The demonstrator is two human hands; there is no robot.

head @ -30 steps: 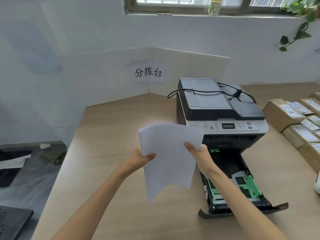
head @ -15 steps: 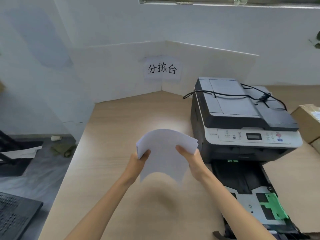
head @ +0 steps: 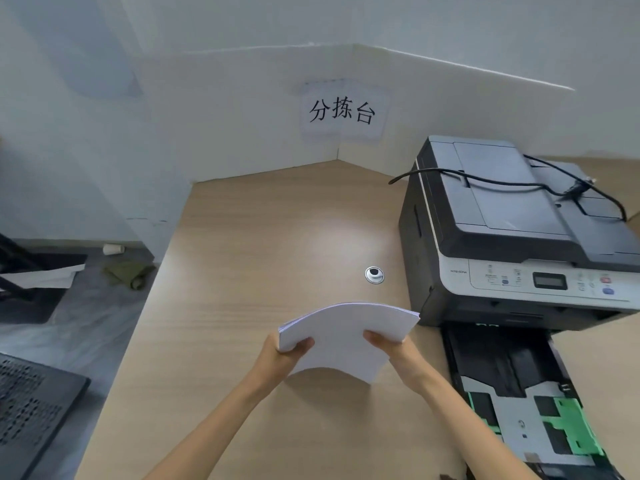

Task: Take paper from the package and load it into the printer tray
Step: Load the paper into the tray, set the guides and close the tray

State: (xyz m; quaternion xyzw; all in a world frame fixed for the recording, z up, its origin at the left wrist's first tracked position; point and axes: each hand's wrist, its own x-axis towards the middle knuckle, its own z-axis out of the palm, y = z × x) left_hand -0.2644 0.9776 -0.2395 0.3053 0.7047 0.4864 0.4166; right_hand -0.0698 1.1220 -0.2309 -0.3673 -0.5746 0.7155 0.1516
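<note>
Above the table [head: 242,244], the left hand [head: 280,355] and right hand [head: 398,351] each grip a side edge of a bowed paper stack [head: 346,337], thumbs on top, holding it between them just left of the printer [head: 519,244] and its pulled-out tray [head: 519,393].

A light wood-grain table [head: 263,237] is seen, on which a dark grey printer [head: 512,237] is stood at the right, its pulled-out paper tray [head: 512,393] is rested in front of it, and a round metal grommet [head: 374,274] is set just left of the printer.
</note>
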